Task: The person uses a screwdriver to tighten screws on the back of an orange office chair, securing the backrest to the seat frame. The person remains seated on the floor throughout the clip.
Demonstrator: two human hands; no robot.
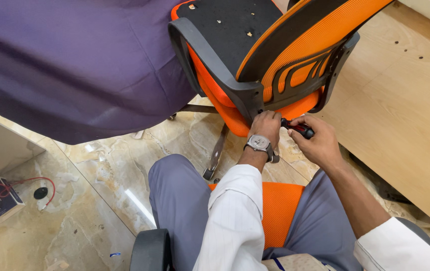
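Holding a screwdriver point(299, 129) with a red and black handle, your right hand point(318, 143) has its fingers wrapped tight around the grip; your left hand point(266, 125) is bunched at the tip end, fingers curled against the chair frame, though you cannot tell whether they pinch the shaft or a fastener.

Item: screwdriver. Location: just below the joint where the grey armrest point(210, 62) meets the backrest bracket point(295, 85) of the orange office chair point(225, 108), between your two hands. Long axis: nearly level across the view, a little tilted, handle at your right and lower, tip at your left and slightly higher, pointing into the frame. The shaft is hidden behind your left fingers.

Item: wristwatch point(259, 143) on your left wrist, near the work.

Risks, as judged:
- Tip slipping off the fastener, since your view of it is blocked by your own fingers; the blade would likely run into your left hand.
- Chair rolling on the polished marble floor point(109, 170), because its castor base point(215, 160) looks free; that would throw the tool off line.
- A small screw dropping to the floor and rolling beneath the purple cloth point(74, 65).
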